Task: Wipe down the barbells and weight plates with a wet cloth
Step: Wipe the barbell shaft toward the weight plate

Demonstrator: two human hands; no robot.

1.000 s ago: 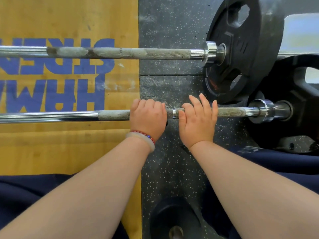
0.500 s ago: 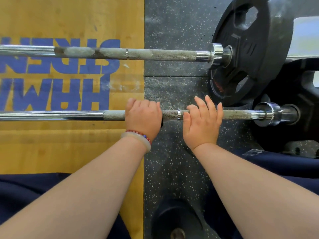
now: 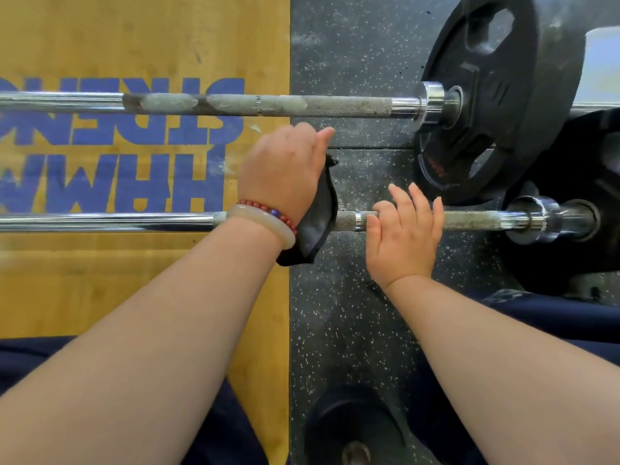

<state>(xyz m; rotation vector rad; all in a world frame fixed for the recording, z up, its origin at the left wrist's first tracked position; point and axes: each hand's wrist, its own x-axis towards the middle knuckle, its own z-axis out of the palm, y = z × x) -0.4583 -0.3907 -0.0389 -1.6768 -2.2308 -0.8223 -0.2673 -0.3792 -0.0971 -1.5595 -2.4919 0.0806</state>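
Note:
Two barbells lie across the floor. The near barbell has a chalky knurled shaft; the far barbell is heavily caked with chalk. My left hand is lifted between the two bars and grips a dark cloth that hangs down over the near bar. My right hand rests on the near bar with fingers straight, thumb under the shaft. A black weight plate sits on the far bar's sleeve; another plate sits on the near bar at the right edge.
The floor is a yellow wooden platform with blue lettering at left and speckled black rubber at right. A small black plate lies flat on the rubber near my knees.
My left hand has come off the near bar and moved up toward the far bar, bringing the dark cloth into view. The right hand stays on the near bar.

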